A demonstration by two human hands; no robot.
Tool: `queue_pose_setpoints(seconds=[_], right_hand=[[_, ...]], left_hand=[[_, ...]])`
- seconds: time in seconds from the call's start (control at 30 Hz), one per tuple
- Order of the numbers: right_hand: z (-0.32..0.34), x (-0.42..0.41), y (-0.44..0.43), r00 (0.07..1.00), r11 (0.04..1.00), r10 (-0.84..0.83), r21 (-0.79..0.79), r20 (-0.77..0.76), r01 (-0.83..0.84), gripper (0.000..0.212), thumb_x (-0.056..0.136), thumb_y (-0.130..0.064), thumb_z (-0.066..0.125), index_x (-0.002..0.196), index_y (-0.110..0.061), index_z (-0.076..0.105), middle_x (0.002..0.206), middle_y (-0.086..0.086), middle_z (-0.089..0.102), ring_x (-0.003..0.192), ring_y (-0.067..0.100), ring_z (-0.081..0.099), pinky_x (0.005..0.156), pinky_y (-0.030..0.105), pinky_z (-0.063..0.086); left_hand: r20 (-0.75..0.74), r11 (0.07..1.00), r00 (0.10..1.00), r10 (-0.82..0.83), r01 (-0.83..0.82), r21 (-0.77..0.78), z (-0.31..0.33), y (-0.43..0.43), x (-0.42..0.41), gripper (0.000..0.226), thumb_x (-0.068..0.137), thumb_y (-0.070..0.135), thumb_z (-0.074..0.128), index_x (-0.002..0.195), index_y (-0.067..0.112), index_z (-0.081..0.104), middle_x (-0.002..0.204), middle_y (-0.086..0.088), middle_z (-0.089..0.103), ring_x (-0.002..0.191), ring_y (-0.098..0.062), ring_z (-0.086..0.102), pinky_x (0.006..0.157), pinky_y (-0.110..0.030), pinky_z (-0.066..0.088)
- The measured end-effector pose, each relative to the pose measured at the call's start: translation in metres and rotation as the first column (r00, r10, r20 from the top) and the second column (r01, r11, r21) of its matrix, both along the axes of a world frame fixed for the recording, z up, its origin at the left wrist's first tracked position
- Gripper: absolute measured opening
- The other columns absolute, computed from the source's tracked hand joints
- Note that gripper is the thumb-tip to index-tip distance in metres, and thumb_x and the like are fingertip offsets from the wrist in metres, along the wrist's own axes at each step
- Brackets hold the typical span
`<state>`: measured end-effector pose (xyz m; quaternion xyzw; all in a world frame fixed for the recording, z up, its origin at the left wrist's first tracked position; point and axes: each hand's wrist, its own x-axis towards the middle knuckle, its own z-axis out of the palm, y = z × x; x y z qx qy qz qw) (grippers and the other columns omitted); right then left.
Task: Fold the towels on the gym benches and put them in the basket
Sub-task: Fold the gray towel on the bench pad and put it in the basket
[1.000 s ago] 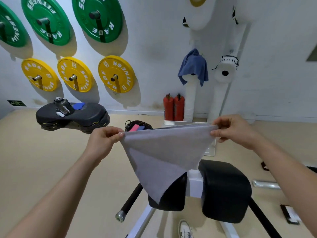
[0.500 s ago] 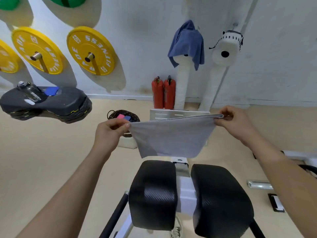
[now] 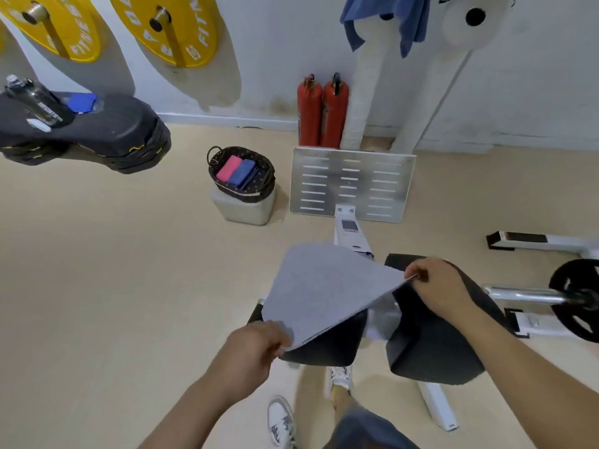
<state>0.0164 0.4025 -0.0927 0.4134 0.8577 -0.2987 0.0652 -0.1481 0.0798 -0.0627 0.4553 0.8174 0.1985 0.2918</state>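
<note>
Over the left pad (image 3: 327, 348) of the black bench, a grey towel (image 3: 324, 286) is stretched between both hands. The left hand (image 3: 256, 348) pinches its near corner, and the right hand (image 3: 437, 286) pinches the opposite corner above the right pad (image 3: 434, 351). Beyond, on the floor, the basket (image 3: 240, 194) sits on a pale block (image 3: 243, 210), holding a pink towel (image 3: 228, 168) and a blue towel (image 3: 243, 173), both folded.

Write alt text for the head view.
The left hand and right hand pinch a grey towel at its corners above a bench. Beyond, a basket holds folded pink and blue towels; another blue towel hangs on a post.
</note>
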Motion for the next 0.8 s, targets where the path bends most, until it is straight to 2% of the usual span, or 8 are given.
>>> queue_pose_setpoints(seconds=[0.1, 0.2, 0.33, 0.43, 0.53, 0.6, 0.7, 0.8], right_hand=[[-0.008, 0.016, -0.021, 0.993, 0.995, -0.096, -0.025, 0.074, 0.098, 0.025, 0.086, -0.008, 0.059, 0.077, -0.031, 0.061, 0.087, 0.002, 0.064, 0.078, 0.019, 0.061, 0.072, 0.033, 0.049], [-0.004, 0.025, -0.036, 0.961, 0.946, -0.277, -0.172, 0.009, 0.274, 0.02, 0.088, -0.005, 0.057, 0.085, -0.022, 0.066, 0.083, 0.003, 0.069, 0.068, 0.017, 0.068, 0.075, 0.038, 0.058], [0.008, 0.038, -0.046, 0.927, 0.921, -0.352, -0.227, -0.131, 0.317, 0.016, 0.085, -0.003, 0.065, 0.087, -0.018, 0.07, 0.104, 0.0, 0.067, 0.098, 0.017, 0.061, 0.094, 0.04, 0.051], [0.022, 0.045, -0.059, 0.936, 0.934, -0.296, -0.263, -0.191, 0.242, 0.015, 0.082, -0.004, 0.068, 0.081, -0.019, 0.071, 0.118, -0.006, 0.063, 0.111, 0.012, 0.056, 0.1, 0.037, 0.046], [0.033, 0.046, -0.075, 0.954, 0.962, -0.191, -0.238, -0.232, 0.135, 0.02, 0.082, -0.005, 0.067, 0.083, -0.024, 0.071, 0.106, -0.011, 0.066, 0.108, 0.006, 0.057, 0.093, 0.027, 0.048], [0.041, 0.044, -0.083, 0.964, 0.979, -0.13, -0.182, -0.231, 0.089, 0.021, 0.083, -0.007, 0.066, 0.087, -0.028, 0.069, 0.102, -0.012, 0.064, 0.101, 0.008, 0.059, 0.089, 0.027, 0.05], [0.051, 0.034, -0.092, 0.974, 0.985, -0.084, -0.168, -0.212, 0.048, 0.018, 0.088, -0.013, 0.063, 0.091, -0.03, 0.061, 0.096, -0.011, 0.065, 0.092, 0.006, 0.061, 0.087, 0.027, 0.052], [0.056, 0.028, -0.092, 0.962, 0.975, -0.132, -0.204, -0.237, 0.083, 0.015, 0.089, -0.02, 0.064, 0.096, -0.029, 0.055, 0.089, -0.011, 0.068, 0.088, 0.003, 0.063, 0.085, 0.028, 0.054]], left_hand=[[0.008, 0.995, 0.995, -0.103, 0.103, 0.007, -0.015, -0.011, 0.009, 0.019, 0.085, 0.01, 0.056, 0.089, 0.025, 0.067, 0.091, 0.014, 0.064, 0.082, -0.007, 0.054, 0.074, -0.022, 0.045], [-0.007, 0.985, 0.985, -0.171, 0.171, 0.023, -0.016, -0.015, 0.01, 0.017, 0.084, 0.01, 0.055, 0.085, 0.023, 0.066, 0.087, 0.012, 0.062, 0.082, -0.006, 0.052, 0.071, -0.015, 0.039], [0.031, 0.996, 0.995, -0.09, 0.091, -0.011, -0.009, -0.018, 0.0, 0.019, 0.082, 0.01, 0.056, 0.083, 0.025, 0.069, 0.077, 0.02, 0.057, 0.078, 0.004, 0.049, 0.07, -0.011, 0.037], [-0.01, 0.957, 0.989, -0.151, 0.143, -0.251, 0.008, -0.014, -0.019, 0.021, 0.07, 0.007, 0.048, 0.069, 0.025, 0.059, 0.065, 0.013, 0.051, 0.066, -0.006, 0.049, 0.057, -0.017, 0.037], [-0.08, 0.762, 0.912, -0.402, 0.284, -0.582, 0.032, 0.014, -0.019, 0.015, 0.071, 0.008, 0.044, 0.061, 0.017, 0.038, 0.063, 0.002, 0.043, 0.058, -0.019, 0.041, 0.049, -0.026, 0.031], [-0.121, 0.8, 0.88, -0.459, 0.35, -0.486, 0.038, 0.041, -0.001, 0.006, 0.081, 0.017, 0.046, 0.077, 0.02, 0.048, 0.077, 0.001, 0.05, 0.071, -0.021, 0.049, 0.058, -0.028, 0.04], [-0.057, 0.954, 0.953, -0.297, 0.293, -0.068, 0.027, 0.087, 0.043, 0.037, 0.085, 0.027, 0.054, 0.121, 0.023, 0.048, 0.117, 0.002, 0.053, 0.108, -0.021, 0.048, 0.083, -0.037, 0.046], [-0.029, 0.98, 0.979, -0.2, 0.201, 0.01, 0.019, 0.131, 0.076, 0.036, 0.089, 0.032, 0.054, 0.123, 0.022, 0.045, 0.122, 0.002, 0.053, 0.111, -0.02, 0.047, 0.086, -0.036, 0.044]])
